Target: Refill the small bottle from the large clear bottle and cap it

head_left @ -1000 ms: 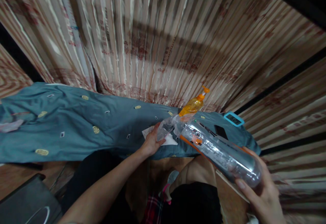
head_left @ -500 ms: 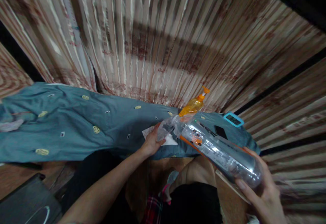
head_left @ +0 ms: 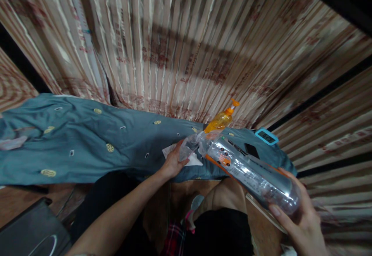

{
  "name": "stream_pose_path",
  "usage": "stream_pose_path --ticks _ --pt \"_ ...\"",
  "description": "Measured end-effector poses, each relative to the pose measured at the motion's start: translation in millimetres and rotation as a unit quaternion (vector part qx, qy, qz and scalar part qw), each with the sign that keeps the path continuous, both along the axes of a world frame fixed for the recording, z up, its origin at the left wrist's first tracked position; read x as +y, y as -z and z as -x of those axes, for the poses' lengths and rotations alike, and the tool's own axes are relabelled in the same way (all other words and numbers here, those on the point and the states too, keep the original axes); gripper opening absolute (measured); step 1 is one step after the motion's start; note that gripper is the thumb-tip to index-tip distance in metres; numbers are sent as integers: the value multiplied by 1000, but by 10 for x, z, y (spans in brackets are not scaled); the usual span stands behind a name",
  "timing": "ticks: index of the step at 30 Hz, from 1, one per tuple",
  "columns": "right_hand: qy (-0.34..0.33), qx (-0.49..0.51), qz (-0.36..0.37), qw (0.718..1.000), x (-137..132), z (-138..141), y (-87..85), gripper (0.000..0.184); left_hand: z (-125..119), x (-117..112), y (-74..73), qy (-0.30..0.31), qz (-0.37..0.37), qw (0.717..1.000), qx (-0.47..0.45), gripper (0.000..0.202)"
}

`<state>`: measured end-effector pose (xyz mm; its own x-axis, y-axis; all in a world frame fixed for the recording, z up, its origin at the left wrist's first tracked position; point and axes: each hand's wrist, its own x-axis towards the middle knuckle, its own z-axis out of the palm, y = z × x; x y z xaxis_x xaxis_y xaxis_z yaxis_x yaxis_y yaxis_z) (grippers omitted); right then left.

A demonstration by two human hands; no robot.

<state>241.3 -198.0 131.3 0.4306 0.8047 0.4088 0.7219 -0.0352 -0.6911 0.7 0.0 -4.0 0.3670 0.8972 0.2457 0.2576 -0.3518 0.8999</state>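
Fingers of left hand point(head_left: 172, 164) pinch clear plastic point(head_left: 189, 147), below centre; right hand point(head_left: 305, 218) clasps bottle point(head_left: 252, 175), lower right; better keep both steady.

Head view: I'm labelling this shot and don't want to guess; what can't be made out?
In the head view:
Clear container: its lettering is too blurred to read.
Orange pump bottle: lower end hidden behind the container and crumpled plastic.
White paper: partly covered by the left hand.
Blue-framed display: digits too small to read surely.
Right hand: some fingers hidden behind the container.
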Motion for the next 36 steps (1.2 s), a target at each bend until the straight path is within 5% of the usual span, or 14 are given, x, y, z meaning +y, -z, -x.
stream_pose_path --ticks 36 --pt "-10 -25 1 1000 15 13 -18 76 5 -19 -57 6 1 1000 -5 73"
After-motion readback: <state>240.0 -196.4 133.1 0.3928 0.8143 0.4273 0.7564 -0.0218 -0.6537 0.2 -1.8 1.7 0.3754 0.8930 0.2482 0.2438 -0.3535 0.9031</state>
